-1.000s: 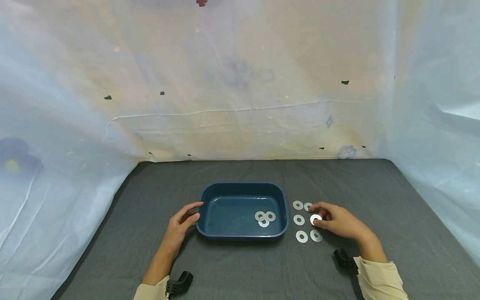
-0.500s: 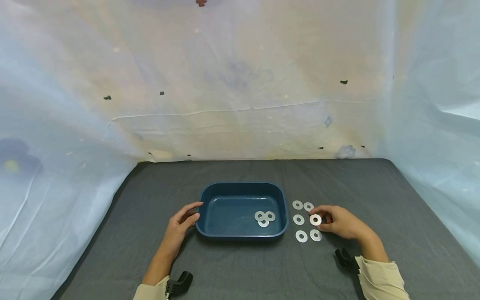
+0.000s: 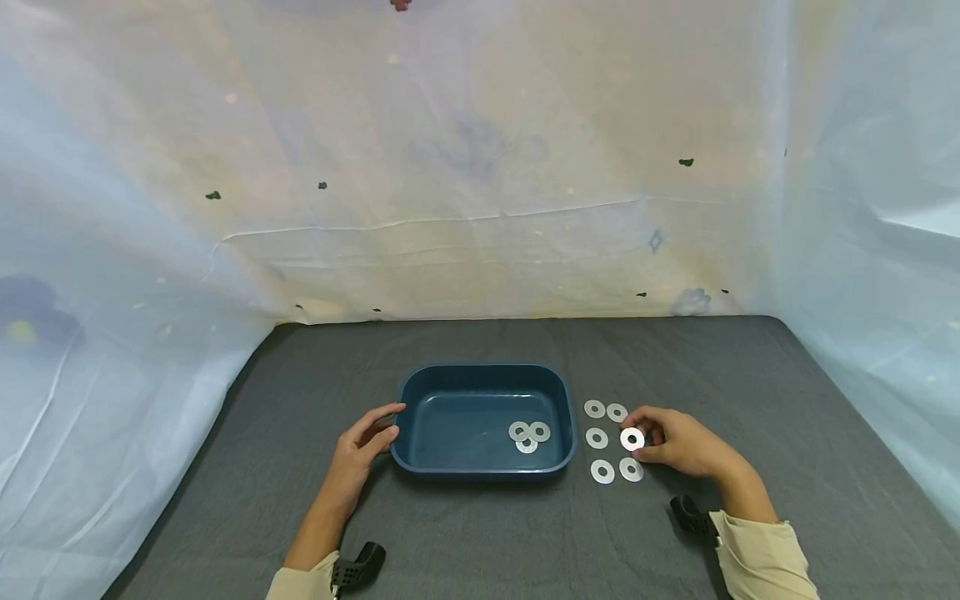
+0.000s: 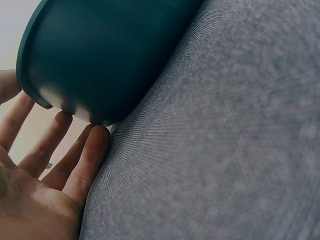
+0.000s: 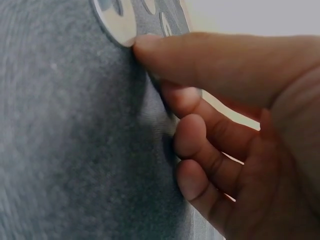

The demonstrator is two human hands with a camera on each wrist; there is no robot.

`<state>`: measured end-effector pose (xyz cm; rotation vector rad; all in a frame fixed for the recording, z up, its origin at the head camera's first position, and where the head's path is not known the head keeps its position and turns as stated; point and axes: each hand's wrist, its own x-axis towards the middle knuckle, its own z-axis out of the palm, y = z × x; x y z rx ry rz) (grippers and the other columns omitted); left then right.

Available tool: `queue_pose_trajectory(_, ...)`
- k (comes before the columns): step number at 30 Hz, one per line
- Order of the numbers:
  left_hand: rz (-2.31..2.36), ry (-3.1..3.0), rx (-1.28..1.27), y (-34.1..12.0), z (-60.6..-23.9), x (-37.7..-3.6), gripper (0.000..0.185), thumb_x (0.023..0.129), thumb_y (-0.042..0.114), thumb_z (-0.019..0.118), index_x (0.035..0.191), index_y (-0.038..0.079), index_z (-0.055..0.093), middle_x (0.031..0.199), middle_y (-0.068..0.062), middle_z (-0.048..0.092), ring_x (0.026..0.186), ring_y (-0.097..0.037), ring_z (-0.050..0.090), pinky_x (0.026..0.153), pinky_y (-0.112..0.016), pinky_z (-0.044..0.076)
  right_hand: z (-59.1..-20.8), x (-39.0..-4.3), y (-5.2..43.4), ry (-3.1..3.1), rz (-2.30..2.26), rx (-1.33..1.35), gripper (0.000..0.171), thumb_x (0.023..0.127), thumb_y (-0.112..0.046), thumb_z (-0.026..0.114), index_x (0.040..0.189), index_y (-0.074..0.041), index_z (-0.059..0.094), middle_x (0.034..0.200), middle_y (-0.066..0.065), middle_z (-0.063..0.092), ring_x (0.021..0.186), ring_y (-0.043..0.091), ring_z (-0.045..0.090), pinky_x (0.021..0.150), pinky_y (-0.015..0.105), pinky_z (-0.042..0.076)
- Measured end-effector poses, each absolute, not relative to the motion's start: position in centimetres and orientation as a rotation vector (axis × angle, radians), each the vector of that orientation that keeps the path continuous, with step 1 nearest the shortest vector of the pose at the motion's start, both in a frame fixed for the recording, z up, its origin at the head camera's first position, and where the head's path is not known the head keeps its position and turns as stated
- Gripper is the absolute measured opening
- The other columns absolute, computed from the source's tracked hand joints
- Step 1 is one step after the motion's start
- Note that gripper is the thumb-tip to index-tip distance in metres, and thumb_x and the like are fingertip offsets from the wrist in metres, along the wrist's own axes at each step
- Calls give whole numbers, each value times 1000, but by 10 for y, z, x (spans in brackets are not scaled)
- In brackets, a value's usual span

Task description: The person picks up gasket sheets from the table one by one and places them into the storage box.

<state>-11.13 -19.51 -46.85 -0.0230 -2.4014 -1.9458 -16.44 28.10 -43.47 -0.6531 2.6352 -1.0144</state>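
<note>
My right hand (image 3: 678, 442) is at the right group of flat metal washers, thumb and index finger pinching the edge of one washer (image 3: 632, 439). In the right wrist view, the thumb tip is right at the rim of a washer (image 5: 120, 27), and the other fingers are curled beneath. My left hand (image 3: 363, 437) rests against the left end of a dark blue tray (image 3: 480, 477), its fingertips touching the outer wall in the left wrist view. Inside the tray, toward its right, 3 washers (image 3: 540, 432) lie overlapping.
Several more washers (image 3: 602, 472) lie in rows on the grey cloth-covered table (image 3: 480, 542), right of the tray. A pale patterned sheet (image 3: 480, 167) hangs behind the table and along both sides. Black straps with dark camera mounts (image 3: 362, 567) are on both wrists.
The right thumb has drawn back from over the washer to its near right edge, leaving its whole ring visible, and the washer has shifted very slightly. The left hand and tray stay put.
</note>
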Motion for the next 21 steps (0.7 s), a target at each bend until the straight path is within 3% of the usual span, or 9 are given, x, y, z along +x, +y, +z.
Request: queue_pose_trajectory(21,-1955,-2401,-11,-195,-467,-111,40,100,26,61,138,13,58,136,6,57,116,-2,56,89,-26,48,-434,-167,276,2802,-873,-523,28,78,-26,83,101,-14,72,81,-5,60,64,0,47,61,22,39)
